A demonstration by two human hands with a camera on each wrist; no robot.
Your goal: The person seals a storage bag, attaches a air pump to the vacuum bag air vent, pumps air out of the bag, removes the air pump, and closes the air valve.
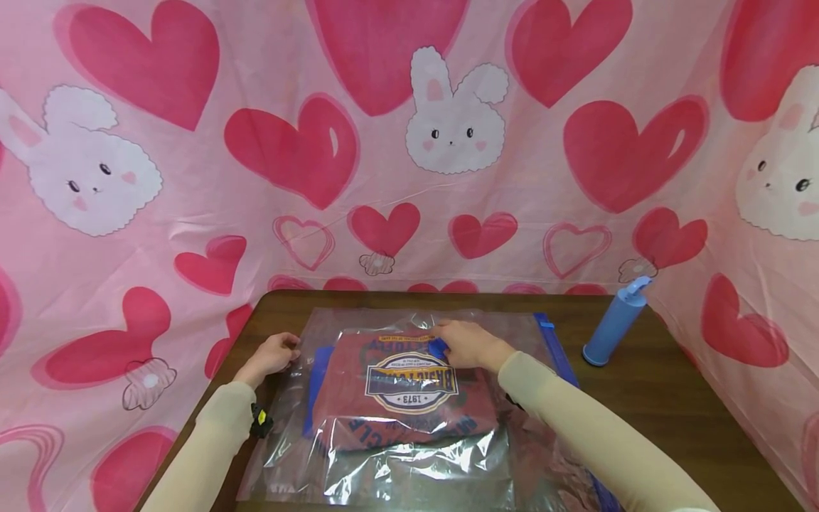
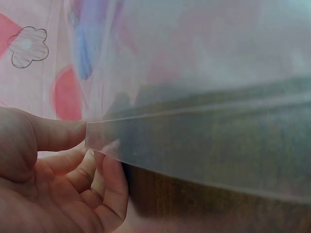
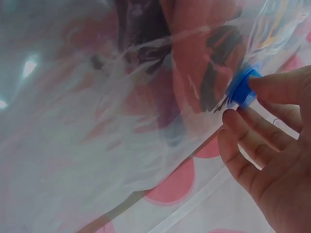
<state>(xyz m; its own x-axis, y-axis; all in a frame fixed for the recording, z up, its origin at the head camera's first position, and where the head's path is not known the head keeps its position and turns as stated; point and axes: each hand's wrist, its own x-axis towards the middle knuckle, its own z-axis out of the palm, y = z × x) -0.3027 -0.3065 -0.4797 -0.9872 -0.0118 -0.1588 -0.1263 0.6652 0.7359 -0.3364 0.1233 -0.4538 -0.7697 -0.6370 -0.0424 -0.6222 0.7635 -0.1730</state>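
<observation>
A clear plastic vacuum storage bag [image 1: 416, 476] lies flat, with a folded red printed garment [image 1: 345, 398] inside and a blue piece [image 1: 320, 359] showing at the garment's left. My left hand [image 1: 275, 354] pinches the bag's left edge between thumb and fingers; in the left wrist view the clear corner [image 2: 97, 136] sits at the thumb tip. Over the garment, my right hand [image 1: 470, 343] grips the round blue valve cap [image 3: 245, 90] on the bag's upper face. The right wrist view shows the thumb against the cap and the other fingers bent near it.
A blue hand pump [image 1: 614, 327] stands on the brown table [image 1: 678, 398], to the right of the bag. Along the bag's right side runs a blue zip strip [image 1: 557, 348]. Pink cloth [image 1: 384, 178] with hearts and rabbits hangs behind and at both sides.
</observation>
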